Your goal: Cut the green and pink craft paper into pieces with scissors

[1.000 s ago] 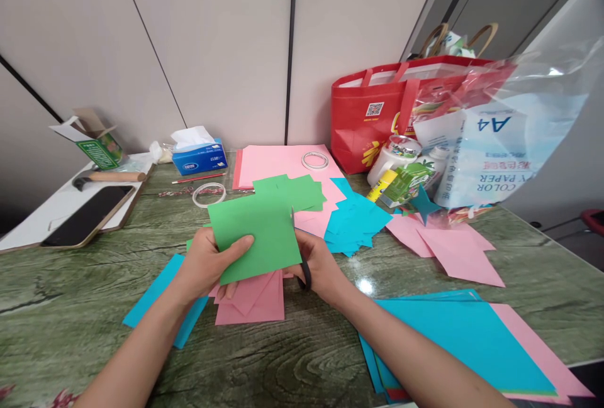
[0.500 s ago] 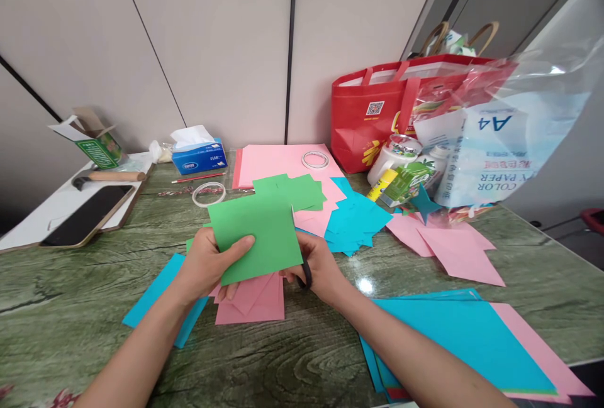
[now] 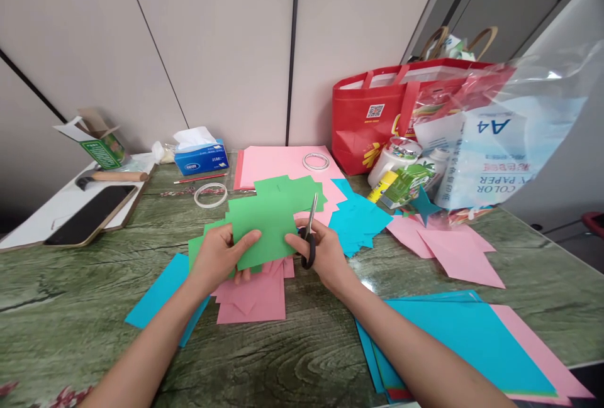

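Observation:
My left hand (image 3: 214, 256) pinches a green paper piece (image 3: 268, 226) by its left side, thumb on top and fingers beneath. A pair of black-handled scissors (image 3: 308, 244) is in my right hand (image 3: 328, 258), blades pointing up and away, beside the paper's right edge. My right thumb reaches the lower right corner of the paper. Behind it lie more green paper pieces (image 3: 309, 191), partly covered. Pink paper pieces (image 3: 250, 312) lie on the table just below my left hand. To the right of the scissors is a pile of blue paper pieces (image 3: 361, 222).
Blue sheets (image 3: 462, 339) lie at front right, with pink pieces (image 3: 465, 257) behind. A red bag (image 3: 358, 125), glue stick (image 3: 382, 187) and plastic paper pack (image 3: 500, 150) stand at back right. A tissue box (image 3: 202, 158), tape roll (image 3: 210, 195), phone (image 3: 89, 214) and hammer (image 3: 113, 176) are left.
The scissors, mostly hidden behind the green paper before, have come out to its right with blades upright. The held paper has shifted slightly away, and more green pieces show at its left.

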Demonstrator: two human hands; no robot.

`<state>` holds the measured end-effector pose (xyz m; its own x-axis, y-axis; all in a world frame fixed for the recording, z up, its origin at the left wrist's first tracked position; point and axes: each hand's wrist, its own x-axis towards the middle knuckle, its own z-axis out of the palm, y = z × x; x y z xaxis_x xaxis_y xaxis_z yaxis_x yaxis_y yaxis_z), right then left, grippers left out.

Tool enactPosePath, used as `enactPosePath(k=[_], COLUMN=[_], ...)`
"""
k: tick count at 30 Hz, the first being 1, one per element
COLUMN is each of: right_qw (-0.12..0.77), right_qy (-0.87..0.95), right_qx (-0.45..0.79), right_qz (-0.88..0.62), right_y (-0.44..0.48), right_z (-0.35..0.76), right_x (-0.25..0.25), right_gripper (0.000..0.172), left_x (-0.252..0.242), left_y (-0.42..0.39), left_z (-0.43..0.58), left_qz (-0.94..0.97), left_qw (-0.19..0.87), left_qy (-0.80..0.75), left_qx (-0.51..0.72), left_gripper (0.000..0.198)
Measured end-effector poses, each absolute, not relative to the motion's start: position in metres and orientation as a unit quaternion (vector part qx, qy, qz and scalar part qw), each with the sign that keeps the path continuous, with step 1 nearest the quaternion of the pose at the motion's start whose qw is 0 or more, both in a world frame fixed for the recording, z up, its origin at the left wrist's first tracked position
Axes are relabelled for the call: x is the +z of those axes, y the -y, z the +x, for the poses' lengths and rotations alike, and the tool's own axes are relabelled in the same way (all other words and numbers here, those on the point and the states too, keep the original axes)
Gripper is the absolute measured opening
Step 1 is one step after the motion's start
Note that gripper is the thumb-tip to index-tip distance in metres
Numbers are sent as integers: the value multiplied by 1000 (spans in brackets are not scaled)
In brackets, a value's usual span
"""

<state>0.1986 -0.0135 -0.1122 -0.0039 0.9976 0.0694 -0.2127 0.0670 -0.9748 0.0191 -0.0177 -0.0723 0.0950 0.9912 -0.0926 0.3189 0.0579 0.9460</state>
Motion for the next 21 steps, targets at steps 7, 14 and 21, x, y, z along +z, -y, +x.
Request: enactPosePath(k=[7,14,21], right_qw=[653,666,736], right_qy=[329,364,412], right_qx=[458,319,169], right_qz=[-506,-568,-509], right_y=[-13,-26,-19], right_z=[225,250,243], right_x=[-113,-118,-115], right_gripper=[41,42,39], left_x=[-83,-102,-113], left_y=[6,5,1], left_z=[5,-2,-4], left_qz=[677,795,791], left_qw=[252,172,119], left_qy=[-589,-567,-587], left_qx=[363,133,126], left_gripper=[62,93,68])
